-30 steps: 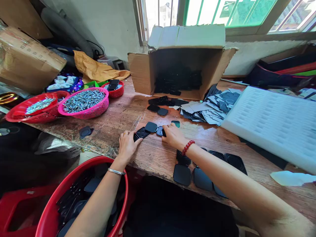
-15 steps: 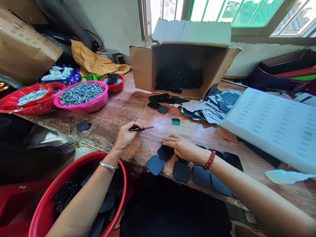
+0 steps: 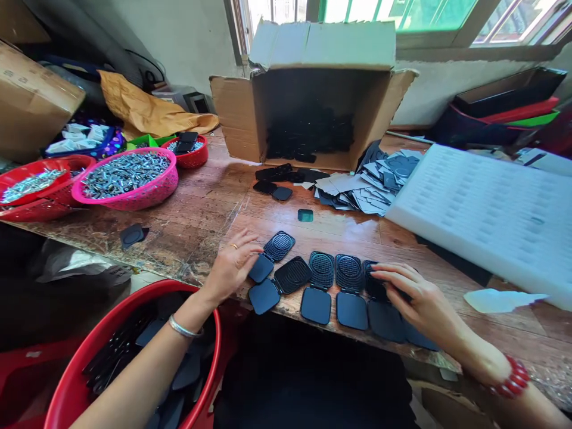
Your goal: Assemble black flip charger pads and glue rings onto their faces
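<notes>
My left hand [image 3: 235,262], fingers stretched, is at the edge of an opened black hinged case [image 3: 282,245] on the wooden table. Its lower flap is partly behind my fingertips. Just beside it lies a second opened case [image 3: 292,274], set at an angle. A row of similar cases, each with a ridged half and a smooth flap [image 3: 316,305], runs along the front edge. Over the right end of this row is my right hand [image 3: 413,295], its fingers extended and covering parts of the cases there. I cannot tell whether it touches them.
A cardboard box [image 3: 232,119] holds dark pieces at the back. Grey and black sheets [image 3: 373,185] are heaped beside a white foam tray [image 3: 482,202]. Left are a pink basket [image 3: 167,185] of small metal parts and red baskets. A red tub [image 3: 218,345] stands below the edge.
The case my left hand held edge-on now lies opened on the table, with those fingers spread. My right hand has moved right along the row, uncovering several cases. The view has shifted slightly.
</notes>
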`<state>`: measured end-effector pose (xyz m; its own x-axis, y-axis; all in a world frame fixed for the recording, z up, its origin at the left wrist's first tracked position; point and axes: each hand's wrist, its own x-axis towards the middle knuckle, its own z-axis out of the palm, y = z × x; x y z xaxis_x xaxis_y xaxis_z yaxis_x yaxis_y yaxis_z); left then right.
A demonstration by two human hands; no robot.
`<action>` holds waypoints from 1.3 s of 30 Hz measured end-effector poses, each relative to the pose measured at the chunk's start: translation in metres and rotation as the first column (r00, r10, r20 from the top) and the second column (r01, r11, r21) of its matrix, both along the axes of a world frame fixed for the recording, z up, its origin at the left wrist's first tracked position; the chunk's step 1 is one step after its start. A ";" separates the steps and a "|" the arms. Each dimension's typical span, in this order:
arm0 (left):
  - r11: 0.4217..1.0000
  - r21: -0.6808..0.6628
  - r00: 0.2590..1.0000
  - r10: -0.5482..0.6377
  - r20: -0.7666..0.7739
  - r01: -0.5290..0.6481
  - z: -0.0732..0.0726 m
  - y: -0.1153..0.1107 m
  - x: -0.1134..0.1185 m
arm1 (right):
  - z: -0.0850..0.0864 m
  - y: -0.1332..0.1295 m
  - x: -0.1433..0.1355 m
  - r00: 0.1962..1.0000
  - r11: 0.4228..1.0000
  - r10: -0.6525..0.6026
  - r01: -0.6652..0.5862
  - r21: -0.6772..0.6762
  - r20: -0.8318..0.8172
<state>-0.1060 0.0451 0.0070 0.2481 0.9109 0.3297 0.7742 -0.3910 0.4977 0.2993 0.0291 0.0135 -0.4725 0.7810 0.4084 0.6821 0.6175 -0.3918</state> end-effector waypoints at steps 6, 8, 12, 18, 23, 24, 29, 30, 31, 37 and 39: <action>0.990 -0.132 0.974 -0.078 -0.211 0.051 -0.014 -0.003 0.031 | -0.006 -0.037 -0.067 0.991 0.994 0.111 -0.110 -0.011 0.075; 0.993 -0.107 0.965 0.012 -0.262 -0.042 -0.020 0.001 0.030 | -0.003 -0.044 -0.107 0.972 0.985 0.170 -0.165 -0.041 0.165; 0.985 -0.029 0.922 0.148 -0.358 -0.169 -0.022 0.003 0.019 | 0.002 -0.036 -0.163 0.937 0.971 0.227 -0.195 -0.140 0.265; 0.990 -0.007 0.922 0.128 -0.366 -0.140 -0.022 -0.011 0.014 | 0.006 0.008 -0.173 0.906 0.947 0.306 -0.259 -0.190 0.291; 0.975 0.101 0.916 0.219 -0.335 -0.196 -0.025 -0.023 0.036 | 0.003 0.022 -0.166 0.894 0.944 0.319 -0.273 -0.184 0.314; 0.970 0.118 0.911 0.241 -0.334 -0.214 -0.024 -0.025 0.041 | 0.003 0.020 -0.165 0.895 0.944 0.320 -0.275 -0.180 0.311; 0.969 0.107 0.914 0.247 -0.322 -0.224 -0.014 -0.024 0.046 | 0.016 0.000 -0.132 0.928 0.962 0.271 -0.253 -0.103 0.257; 0.976 0.095 0.925 0.215 -0.314 -0.194 -0.012 -0.023 0.045 | 0.018 -0.004 -0.117 0.940 0.971 0.240 -0.228 -0.077 0.243; 0.986 0.079 0.938 0.164 -0.307 -0.146 -0.009 -0.023 0.045 | 0.018 -0.009 -0.100 0.952 0.979 0.201 -0.194 -0.054 0.231; 0.975 -0.053 0.920 -0.223 -0.322 0.218 -0.003 -0.026 0.074 | -0.015 -0.031 0.015 0.969 0.987 -0.155 0.145 0.067 0.193; 0.965 -0.083 0.902 -0.263 -0.343 0.250 -0.005 -0.028 0.090 | -0.029 -0.038 0.036 0.955 0.976 -0.215 0.204 0.073 0.206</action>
<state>-0.0159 0.0172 0.0019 0.5676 0.8098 0.1482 0.7758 -0.5864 0.2329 0.3356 -0.0092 -0.0158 -0.3804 0.8525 0.3585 0.8619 0.4674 -0.1966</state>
